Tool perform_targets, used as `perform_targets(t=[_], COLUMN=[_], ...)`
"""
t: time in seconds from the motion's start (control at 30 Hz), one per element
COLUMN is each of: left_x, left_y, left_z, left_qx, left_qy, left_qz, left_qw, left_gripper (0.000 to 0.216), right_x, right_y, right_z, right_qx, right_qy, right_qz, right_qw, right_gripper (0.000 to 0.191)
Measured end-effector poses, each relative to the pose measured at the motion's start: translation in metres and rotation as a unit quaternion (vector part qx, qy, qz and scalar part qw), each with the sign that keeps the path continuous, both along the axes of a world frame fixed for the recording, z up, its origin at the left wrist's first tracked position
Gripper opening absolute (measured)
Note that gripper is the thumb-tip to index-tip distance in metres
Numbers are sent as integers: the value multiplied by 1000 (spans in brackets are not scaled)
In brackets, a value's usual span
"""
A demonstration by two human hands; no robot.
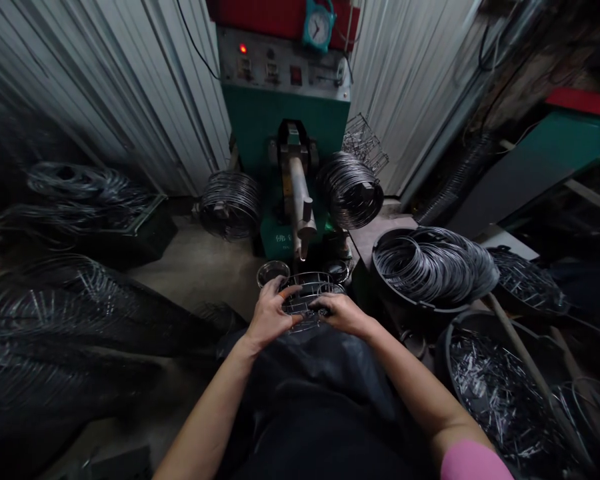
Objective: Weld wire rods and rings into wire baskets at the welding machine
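Observation:
A round wire basket frame [307, 291] is held between my two hands, low in front of my lap. My left hand [274, 310] grips its left side, thumb and fingers curled on the wires, with orange coverings on some fingers. On its right side my right hand [341, 312] is closed at the wires, its fingertips dark. Just beyond the frame juts the metal arm [300, 193] of a green spot-welding machine [245, 113]; a gap separates arm and frame. Small round dishes [273, 272] sit behind the frame, their contents too dark to make out.
Coils of wire rings hang left [230, 203] and right [351, 190] of the machine. At right stand a tub of wire rings [433, 267] and a bucket of short wire pieces [500, 393]. Dark stacks of wirework [80, 313] lie at left. A teal clock [319, 27] tops the machine.

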State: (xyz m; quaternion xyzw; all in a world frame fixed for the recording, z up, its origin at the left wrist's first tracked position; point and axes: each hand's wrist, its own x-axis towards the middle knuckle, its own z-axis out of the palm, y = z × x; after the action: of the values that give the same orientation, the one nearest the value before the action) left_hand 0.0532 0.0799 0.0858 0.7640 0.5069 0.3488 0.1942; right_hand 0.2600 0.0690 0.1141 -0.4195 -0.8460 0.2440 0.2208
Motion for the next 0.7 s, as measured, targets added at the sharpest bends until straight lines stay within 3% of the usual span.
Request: perform_targets(t=[0.27, 0.57, 0.7], left_x=[-5, -7, -6], left_y=[7, 25, 28], left_z=[-4, -12, -13], left_qx=[-25, 3, 9], left_qy=[-11, -34, -32], left_qz=[-16, -15, -16], left_qw=[999, 999, 999], left_gripper=[55, 55, 55], right_x=[-8, -13, -14], right_y=[13, 28, 31], right_z=[-8, -5, -6], right_qx=[-15, -39, -9], right_qy=[5, 36, 2], right_qz=[-12, -46, -15], right_qw=[1000, 998, 1000], right_gripper=[22, 26, 24])
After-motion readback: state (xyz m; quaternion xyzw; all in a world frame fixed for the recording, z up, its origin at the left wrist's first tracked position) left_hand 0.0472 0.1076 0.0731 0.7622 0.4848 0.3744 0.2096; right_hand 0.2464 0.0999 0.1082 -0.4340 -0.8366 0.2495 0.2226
